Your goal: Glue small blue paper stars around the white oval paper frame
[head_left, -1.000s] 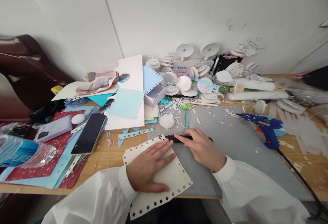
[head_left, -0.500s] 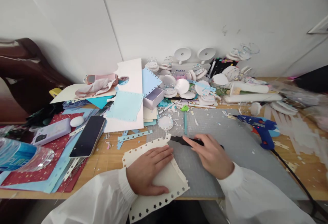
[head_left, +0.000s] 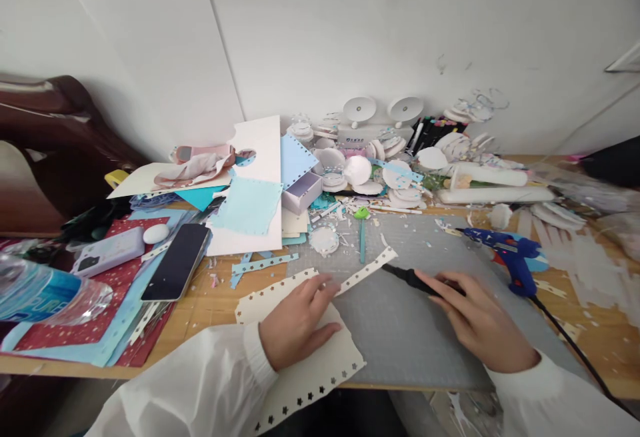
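My left hand [head_left: 303, 324] rests on a cream paper sheet [head_left: 285, 290] with star-shaped punched holes along its edges. Its thumb is spread away from the fingers, and the fingertips are slightly blurred. Close to these fingertips, a narrow punched cream strip [head_left: 367, 270] slants up to the right; I cannot tell if they touch it. Wrapped around a black utility knife [head_left: 410, 277], my right hand [head_left: 480, 317] is over the grey cutting mat [head_left: 400, 344]. The knife's tip points left, just below the strip's far end.
A blue glue gun [head_left: 520, 257] lies at the right, its cord running forward. White discs [head_left: 357, 170] and paper scraps crowd the back. A phone [head_left: 177, 264], a water bottle [head_left: 55, 290] and coloured sheets are at the left. A green-topped tool [head_left: 362, 230] lies on the mat.
The cream strip now lies apart from the sheet's right edge, swung up to the right. My right hand has moved right with the knife. My left fingers have lifted and curled slightly.
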`<state>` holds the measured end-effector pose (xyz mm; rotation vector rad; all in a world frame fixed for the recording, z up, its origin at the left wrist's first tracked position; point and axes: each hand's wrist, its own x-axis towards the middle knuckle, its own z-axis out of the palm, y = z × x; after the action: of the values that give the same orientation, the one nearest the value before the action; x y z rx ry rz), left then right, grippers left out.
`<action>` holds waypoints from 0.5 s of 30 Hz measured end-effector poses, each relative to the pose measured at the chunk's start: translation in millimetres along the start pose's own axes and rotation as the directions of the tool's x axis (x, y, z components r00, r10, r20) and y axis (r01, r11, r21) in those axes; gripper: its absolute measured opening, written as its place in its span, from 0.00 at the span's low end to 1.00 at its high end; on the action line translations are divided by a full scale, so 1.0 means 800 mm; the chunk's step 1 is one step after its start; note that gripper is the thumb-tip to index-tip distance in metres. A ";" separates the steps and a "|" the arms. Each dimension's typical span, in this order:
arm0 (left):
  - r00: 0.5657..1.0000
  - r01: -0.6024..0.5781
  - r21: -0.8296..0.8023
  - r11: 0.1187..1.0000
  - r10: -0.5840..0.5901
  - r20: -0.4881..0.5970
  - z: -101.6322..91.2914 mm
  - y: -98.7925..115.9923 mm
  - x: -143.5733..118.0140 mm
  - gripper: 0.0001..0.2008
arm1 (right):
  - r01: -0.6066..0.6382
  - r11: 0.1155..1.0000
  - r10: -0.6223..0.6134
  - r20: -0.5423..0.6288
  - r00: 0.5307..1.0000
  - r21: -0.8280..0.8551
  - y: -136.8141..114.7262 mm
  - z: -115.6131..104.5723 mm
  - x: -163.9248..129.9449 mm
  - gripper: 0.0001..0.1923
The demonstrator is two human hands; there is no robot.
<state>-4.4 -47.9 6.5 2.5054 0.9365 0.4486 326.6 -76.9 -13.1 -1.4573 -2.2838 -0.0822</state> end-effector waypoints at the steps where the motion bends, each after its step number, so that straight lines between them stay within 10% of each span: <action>1: 0.998 0.049 0.011 0.999 -0.049 -0.026 0.003 0.002 0.008 0.28 | 0.021 0.999 -0.021 0.008 1.000 0.029 -0.009 -0.002 0.004 0.23; 7: 0.993 0.108 0.186 0.977 -0.116 0.031 0.008 -0.002 0.045 0.13 | 0.022 1.000 -0.021 -0.019 1.000 0.009 -0.024 -0.002 0.016 0.23; 15: 0.888 0.437 0.137 0.889 -0.402 -0.222 -0.082 -0.054 -0.012 0.15 | -0.103 0.940 0.093 -0.046 0.995 -0.327 0.066 0.012 -0.002 0.21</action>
<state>-62.8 -6.8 39.7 2.3421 1.6215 0.4773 370.3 -51.7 -31.6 -1.7169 -2.2465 -0.4735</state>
